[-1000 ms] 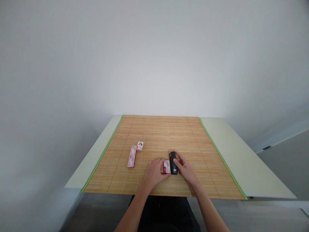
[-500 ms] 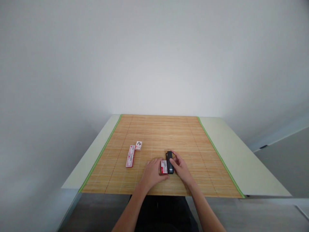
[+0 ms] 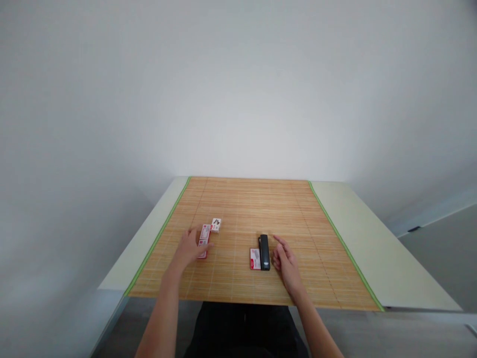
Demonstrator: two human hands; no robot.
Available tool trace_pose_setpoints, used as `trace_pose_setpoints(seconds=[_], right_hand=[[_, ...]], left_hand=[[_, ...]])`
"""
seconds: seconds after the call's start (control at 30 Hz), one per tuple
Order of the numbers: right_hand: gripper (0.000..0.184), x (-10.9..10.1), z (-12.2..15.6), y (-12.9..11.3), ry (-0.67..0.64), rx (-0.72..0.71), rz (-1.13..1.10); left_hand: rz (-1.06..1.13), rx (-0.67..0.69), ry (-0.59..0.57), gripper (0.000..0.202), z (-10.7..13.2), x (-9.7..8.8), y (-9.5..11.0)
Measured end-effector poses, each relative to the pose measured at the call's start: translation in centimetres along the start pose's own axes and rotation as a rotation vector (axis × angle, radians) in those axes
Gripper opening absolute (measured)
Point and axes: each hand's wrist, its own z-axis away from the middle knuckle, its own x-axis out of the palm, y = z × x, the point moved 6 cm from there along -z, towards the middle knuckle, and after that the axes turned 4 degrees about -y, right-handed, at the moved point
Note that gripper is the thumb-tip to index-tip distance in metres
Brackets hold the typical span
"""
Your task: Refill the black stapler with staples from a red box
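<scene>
Near mat's front edge, open left hand (image 3: 189,248) over boxes (image 3: 203,241), open right hand (image 3: 285,258) beside stapler (image 3: 264,251).

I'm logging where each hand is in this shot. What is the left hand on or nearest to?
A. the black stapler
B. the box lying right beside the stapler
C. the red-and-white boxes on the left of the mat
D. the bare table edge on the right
C: the left hand reaches over the red-and-white boxes on the left of the bamboo mat, while the right hand rests open beside the black stapler.
</scene>
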Motion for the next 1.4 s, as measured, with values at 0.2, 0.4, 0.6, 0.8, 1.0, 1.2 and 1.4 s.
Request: trace_pose_setpoints(seconds=[0.2, 0.4, 0.6, 0.8, 1.0, 1.2, 1.4], right_hand=[[0.059, 0.1, 0.1, -0.3, -0.008, -0.010, 0.010], [0.058, 0.1, 0.1, -0.2, -0.004, -0.024, 0.037], [0.057, 0.2, 0.0, -0.2, -0.051, -0.056, 0.073], [0.056, 0.8, 0.1, -0.4, -0.098, -0.098, 0.174], [0.056, 1.1, 0.0, -0.1, -0.112, -0.129, 0.249], [0.058, 1.1, -0.4, 0.2, -0.162, -0.109, 0.240], [0.062, 0.9, -0.6, 0.2, -0.209, -0.066, 0.204]], left_hand=[[0.006, 0.017, -0.055, 0.057, 4.6, 1.5, -0.1], [0.057, 0.037, -0.173, 0.068, 7.6, 2.4, 2.6], [0.104, 0.238, -0.189, 0.058, 7.3, 2.4, 9.6], [0.146, 0.448, -0.179, 0.051, 6.7, 4.3, 18.3], [0.221, 0.532, -0.229, 0.054, 6.2, 6.9, 18.8], [0.239, 0.541, -0.233, 0.062, 5.3, 8.7, 18.0], [0.276, 0.554, -0.249, 0.076, 5.4, 9.6, 18.5]])
